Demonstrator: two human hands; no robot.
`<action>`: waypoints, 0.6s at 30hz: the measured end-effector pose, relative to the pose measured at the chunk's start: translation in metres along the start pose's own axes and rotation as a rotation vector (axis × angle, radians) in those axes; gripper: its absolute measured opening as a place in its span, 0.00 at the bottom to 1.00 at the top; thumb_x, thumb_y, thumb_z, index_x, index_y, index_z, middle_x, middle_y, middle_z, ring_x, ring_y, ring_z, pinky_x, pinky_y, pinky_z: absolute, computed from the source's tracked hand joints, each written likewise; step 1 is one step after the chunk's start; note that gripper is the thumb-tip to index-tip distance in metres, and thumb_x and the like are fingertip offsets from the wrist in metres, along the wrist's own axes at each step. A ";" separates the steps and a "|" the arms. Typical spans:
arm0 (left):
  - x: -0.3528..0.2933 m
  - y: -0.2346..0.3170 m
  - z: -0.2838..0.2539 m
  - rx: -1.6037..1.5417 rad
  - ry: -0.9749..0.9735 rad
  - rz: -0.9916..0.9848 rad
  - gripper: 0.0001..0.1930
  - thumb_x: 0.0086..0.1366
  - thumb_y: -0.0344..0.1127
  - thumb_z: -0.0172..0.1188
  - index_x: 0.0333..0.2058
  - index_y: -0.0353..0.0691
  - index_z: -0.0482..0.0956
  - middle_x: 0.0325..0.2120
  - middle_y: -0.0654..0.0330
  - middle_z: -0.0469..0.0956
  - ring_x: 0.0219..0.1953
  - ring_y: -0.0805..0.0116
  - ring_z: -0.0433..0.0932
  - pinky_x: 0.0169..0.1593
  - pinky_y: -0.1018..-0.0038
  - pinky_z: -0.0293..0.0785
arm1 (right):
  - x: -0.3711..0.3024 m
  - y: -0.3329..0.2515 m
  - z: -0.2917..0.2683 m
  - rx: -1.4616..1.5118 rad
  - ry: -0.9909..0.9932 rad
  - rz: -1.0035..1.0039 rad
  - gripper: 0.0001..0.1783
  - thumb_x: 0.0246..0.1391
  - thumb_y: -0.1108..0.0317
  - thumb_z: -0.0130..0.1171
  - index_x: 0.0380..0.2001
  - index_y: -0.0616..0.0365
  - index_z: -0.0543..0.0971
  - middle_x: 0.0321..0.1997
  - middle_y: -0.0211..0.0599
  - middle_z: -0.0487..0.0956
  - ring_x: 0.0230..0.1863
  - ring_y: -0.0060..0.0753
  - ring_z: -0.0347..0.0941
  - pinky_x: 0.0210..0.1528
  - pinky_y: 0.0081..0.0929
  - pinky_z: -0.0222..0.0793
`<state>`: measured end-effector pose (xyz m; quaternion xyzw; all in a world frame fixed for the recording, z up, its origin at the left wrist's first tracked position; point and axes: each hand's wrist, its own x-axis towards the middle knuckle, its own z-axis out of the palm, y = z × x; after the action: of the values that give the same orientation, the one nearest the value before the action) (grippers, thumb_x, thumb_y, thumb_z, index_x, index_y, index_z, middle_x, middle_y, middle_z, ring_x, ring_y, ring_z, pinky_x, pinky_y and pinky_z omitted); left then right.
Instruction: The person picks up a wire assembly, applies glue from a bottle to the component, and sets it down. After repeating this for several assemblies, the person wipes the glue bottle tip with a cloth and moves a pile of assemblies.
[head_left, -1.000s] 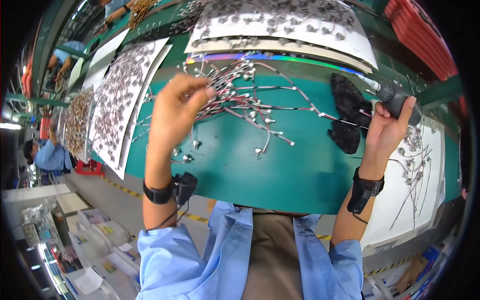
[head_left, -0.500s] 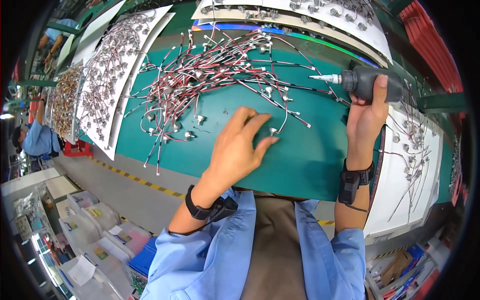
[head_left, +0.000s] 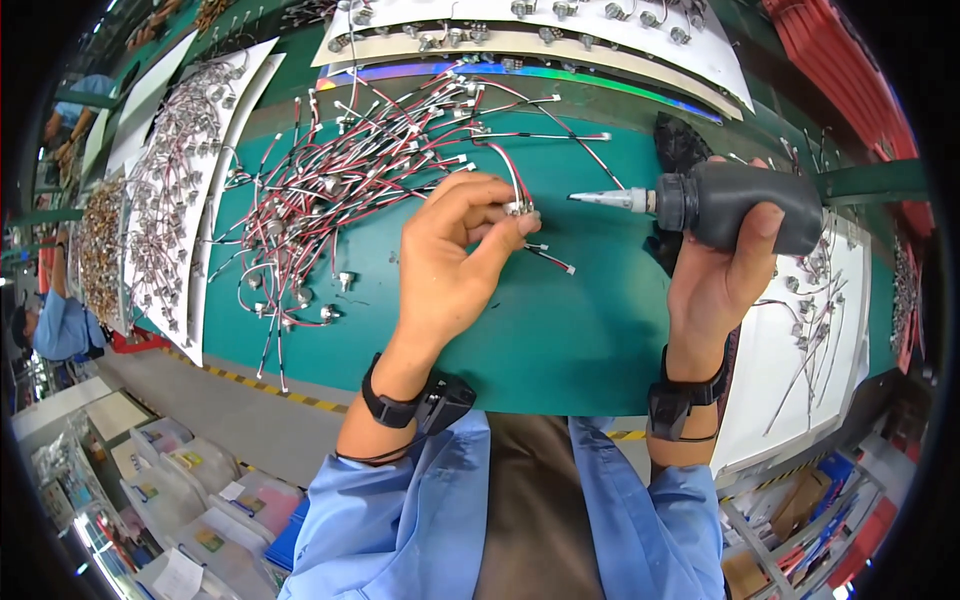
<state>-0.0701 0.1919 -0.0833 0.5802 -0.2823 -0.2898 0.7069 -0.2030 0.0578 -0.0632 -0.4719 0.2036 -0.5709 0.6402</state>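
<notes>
Between the thumb and fingers of my left hand [head_left: 445,265] I pinch a small metal potentiometer-like part [head_left: 515,209], with red and white wires rising from it. My right hand [head_left: 705,300] is wrapped round a dark grey squeeze bottle [head_left: 735,198]. The bottle lies sideways in my grip, and its pale pointed nozzle [head_left: 610,200] aims left at the part, with a gap between them. Beyond my left hand spreads a tangled heap of red, white and black wire leads [head_left: 370,165] with white connectors. A few metal parts [head_left: 346,280] rest at the heap's near edge.
The work surface is a green mat [head_left: 560,340]. White boards with wired parts stand at the left [head_left: 190,190] and right [head_left: 780,370]. Layered sheets [head_left: 560,60] carry more parts at the back. A black crumpled bag [head_left: 682,145] lies behind the bottle. Plastic bins [head_left: 190,490] are at lower left.
My left hand has closed from an open reach onto the small metal part and lifted it. The bottle has come lower and nearer to the left hand. The whole view has shifted slightly.
</notes>
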 end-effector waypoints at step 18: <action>-0.003 -0.012 -0.004 0.074 -0.079 0.107 0.10 0.49 0.14 0.55 0.33 0.25 0.71 0.33 0.57 0.66 0.29 0.74 0.74 0.31 0.83 0.73 | -0.017 0.007 0.010 -0.166 -0.033 -0.172 0.39 0.42 0.53 0.62 0.49 0.68 0.59 0.42 0.47 0.70 0.40 0.42 0.72 0.43 0.33 0.68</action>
<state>-0.0701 0.1952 -0.0963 0.5780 -0.3511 -0.2636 0.6879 -0.1958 0.0770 -0.0688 -0.5484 0.1981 -0.5970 0.5510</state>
